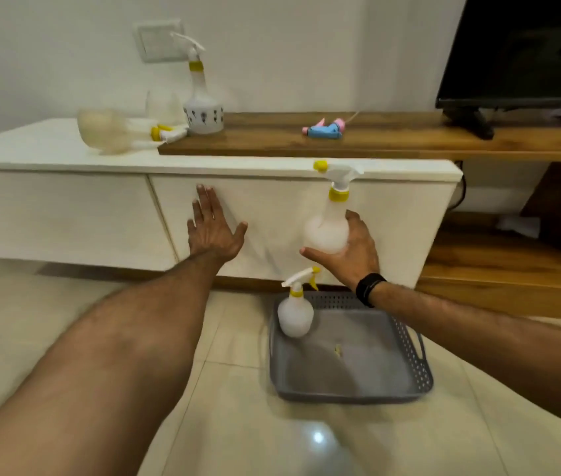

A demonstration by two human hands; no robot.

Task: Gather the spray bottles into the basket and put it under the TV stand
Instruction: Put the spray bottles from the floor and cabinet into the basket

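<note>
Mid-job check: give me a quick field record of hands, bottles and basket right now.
left hand: open, empty, fingers spread in front of the white cabinet front
right hand: holds a spray bottle upright, above the basket
basket: grey, on the floor before the cabinet
in basket: one spray bottle, upright, far left corner
on stand top: tall patterned bottle upright; blurred bottles lying beside it, count unclear
other: blue-pink spray head on the wooden shelf; TV at right
</note>
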